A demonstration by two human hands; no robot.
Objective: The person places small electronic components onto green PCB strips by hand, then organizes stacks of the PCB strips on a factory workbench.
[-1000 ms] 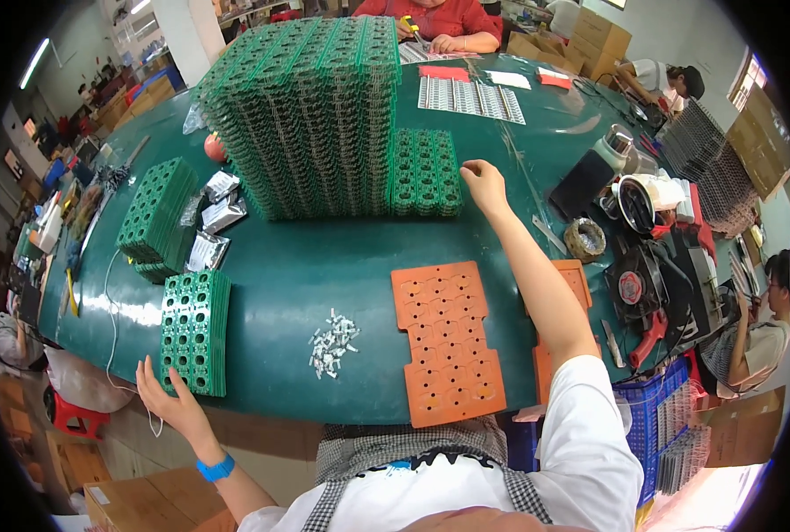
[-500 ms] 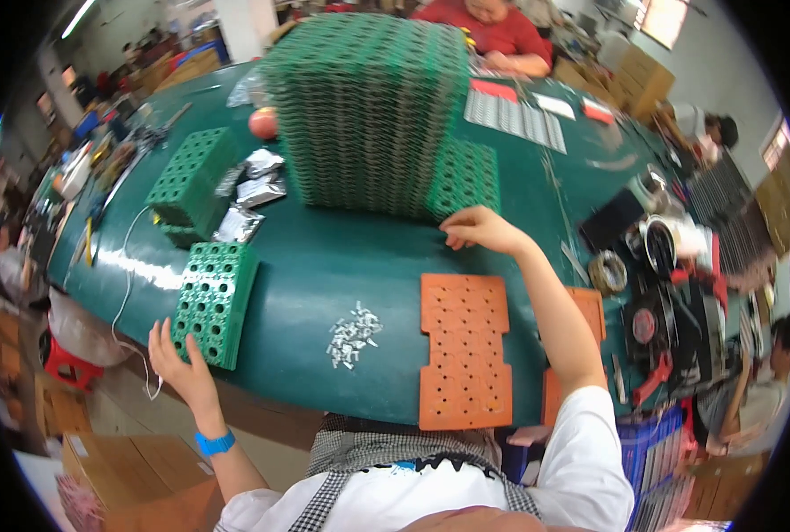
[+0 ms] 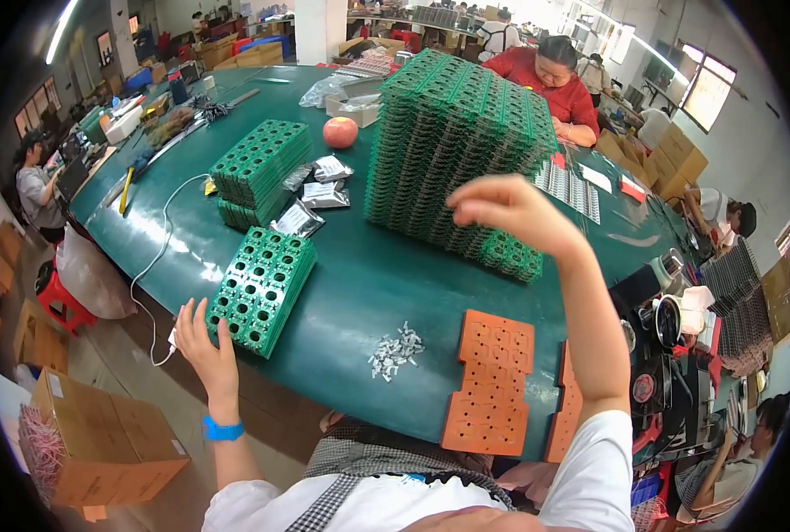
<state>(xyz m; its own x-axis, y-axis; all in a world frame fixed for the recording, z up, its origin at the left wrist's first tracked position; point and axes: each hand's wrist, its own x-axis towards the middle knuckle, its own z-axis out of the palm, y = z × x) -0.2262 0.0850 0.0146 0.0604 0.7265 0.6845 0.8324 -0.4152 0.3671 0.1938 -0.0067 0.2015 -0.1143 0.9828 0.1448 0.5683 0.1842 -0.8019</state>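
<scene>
My left hand [image 3: 205, 348] is open, fingers spread, beside the near-left stack of green circuit boards [image 3: 257, 288], with its fingertips at the stack's left edge. These boards have rows of large round holes. My right hand [image 3: 508, 206] is raised in front of a tall block of stacked green boards [image 3: 439, 160]. Its fingers are bent and blurred, and I cannot make out anything between them. Below that hand lies a low stack of green boards [image 3: 512, 255]. An orange perforated plate [image 3: 492, 386] lies near the front edge, with small white pieces [image 3: 396, 352] heaped to its left.
Another green board stack [image 3: 262, 164] stands at the left, by silver packets [image 3: 326, 194] and an apple [image 3: 340, 132]. A second orange plate [image 3: 568, 408] lies under my right arm. Tools and tape crowd the right edge. A person in red [image 3: 550, 89] sits across the table.
The view has shifted, so the table's things appear lower and further right. My right hand has risen from beside the low board stack to in front of the tall block. My left hand stays by its stack.
</scene>
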